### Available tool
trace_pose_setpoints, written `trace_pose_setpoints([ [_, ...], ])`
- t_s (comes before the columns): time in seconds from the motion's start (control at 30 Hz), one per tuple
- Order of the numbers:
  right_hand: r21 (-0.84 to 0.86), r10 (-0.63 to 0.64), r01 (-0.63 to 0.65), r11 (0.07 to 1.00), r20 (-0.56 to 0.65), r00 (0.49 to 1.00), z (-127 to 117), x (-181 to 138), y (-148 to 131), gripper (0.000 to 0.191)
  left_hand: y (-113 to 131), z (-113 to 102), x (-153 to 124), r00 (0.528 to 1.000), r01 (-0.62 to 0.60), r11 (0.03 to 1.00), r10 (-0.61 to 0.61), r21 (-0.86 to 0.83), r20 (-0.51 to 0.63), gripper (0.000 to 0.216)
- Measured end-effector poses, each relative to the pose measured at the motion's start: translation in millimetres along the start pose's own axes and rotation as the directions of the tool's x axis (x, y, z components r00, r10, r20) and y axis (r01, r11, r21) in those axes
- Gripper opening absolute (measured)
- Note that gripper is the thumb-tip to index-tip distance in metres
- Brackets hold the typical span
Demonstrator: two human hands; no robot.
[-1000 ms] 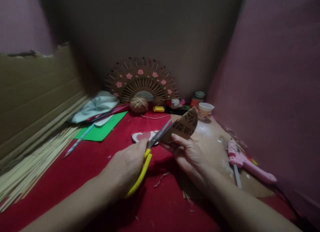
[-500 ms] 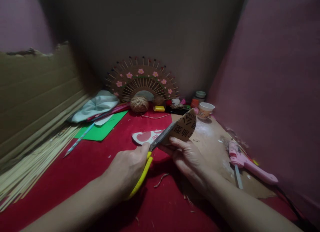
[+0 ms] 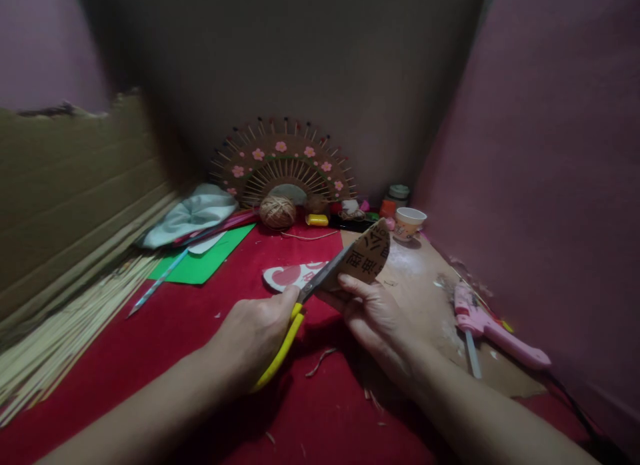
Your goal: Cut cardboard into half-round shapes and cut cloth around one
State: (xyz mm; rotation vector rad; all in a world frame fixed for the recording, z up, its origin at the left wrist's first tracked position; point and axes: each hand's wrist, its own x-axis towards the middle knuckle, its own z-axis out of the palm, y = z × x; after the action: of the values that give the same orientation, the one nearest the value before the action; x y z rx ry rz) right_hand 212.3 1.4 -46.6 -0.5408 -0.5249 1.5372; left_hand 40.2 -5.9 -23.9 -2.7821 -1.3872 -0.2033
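My left hand (image 3: pixel 257 335) is closed round the yellow handles of a pair of scissors (image 3: pixel 280 358). The dark blades slant up and to the right, along the edge of a curved piece of cardboard (image 3: pixel 369 258) printed with black characters. Between its thumb and fingers, my right hand (image 3: pixel 373 315) pinches that cardboard from below; some fingers are hidden behind it. Just beyond the blades, a white piece with red printing (image 3: pixel 287 277) lies on the red cloth (image 3: pixel 220 358), partly covered by the scissors.
At the back stands a decorated fan (image 3: pixel 280 147) behind a twine ball (image 3: pixel 277 212). A paper cup (image 3: pixel 410 223) and a pink glue gun (image 3: pixel 500 331) are at right. Thin sticks (image 3: pixel 65 338), green paper (image 3: pixel 200 261) and a pencil (image 3: pixel 157 281) lie at left.
The view has shifted very slightly. Both hands, the scissors and the cardboard keep nearly the same positions.
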Motion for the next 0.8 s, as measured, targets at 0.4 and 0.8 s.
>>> trace_pose_setpoints([
  [0.4,-0.011,0.001,-0.001,1.000,0.036,0.999,-2.6,1.3,5.1,0.035,4.9,-5.7,-2.1,0.996,0.054,0.994,-0.046,-0.098,0.080,0.032],
  [0.8,0.019,0.027,-0.026,0.999,-0.033,0.999,0.3,-0.2,3.5,0.021,3.8,-7.3,-5.9,0.993,0.107,0.990,-0.110,-0.090,-0.030,0.025],
])
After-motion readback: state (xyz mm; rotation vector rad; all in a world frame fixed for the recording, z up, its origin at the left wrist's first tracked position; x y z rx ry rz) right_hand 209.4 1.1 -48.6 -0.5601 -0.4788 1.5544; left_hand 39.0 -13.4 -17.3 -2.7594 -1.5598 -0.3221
